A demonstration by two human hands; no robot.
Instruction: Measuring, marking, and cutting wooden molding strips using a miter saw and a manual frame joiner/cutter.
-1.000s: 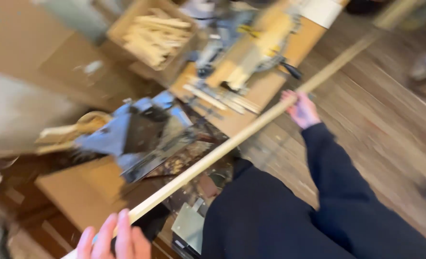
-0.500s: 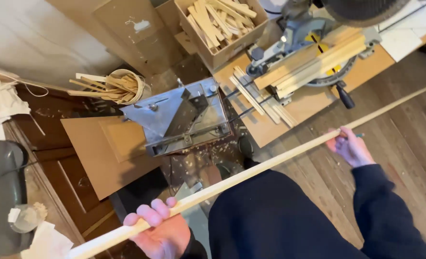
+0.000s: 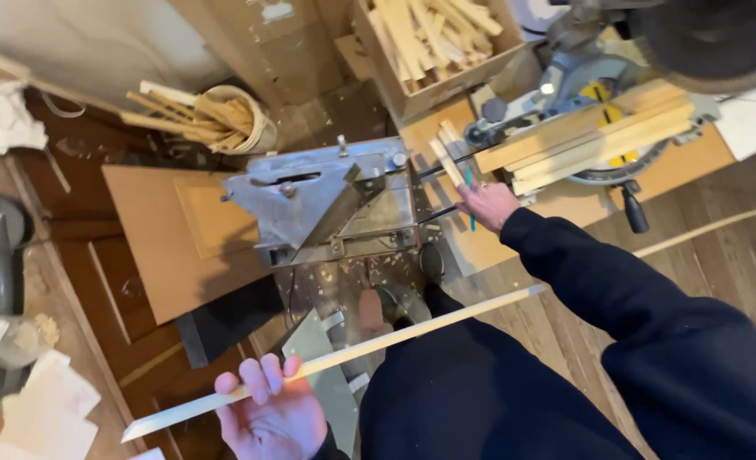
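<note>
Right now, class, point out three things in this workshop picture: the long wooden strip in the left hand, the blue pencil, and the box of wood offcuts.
long wooden strip [image 3: 412,332], head view, on its middle stretch.
blue pencil [image 3: 471,220], head view, on its lower shaft below the right hand.
box of wood offcuts [image 3: 446,85], head view, on its front cardboard wall.

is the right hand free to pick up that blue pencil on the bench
Probably yes. The right hand is empty and already rests on the bench beside the blue pencil, nothing lying over it. The left hand alone grips the long wooden strip.
</note>
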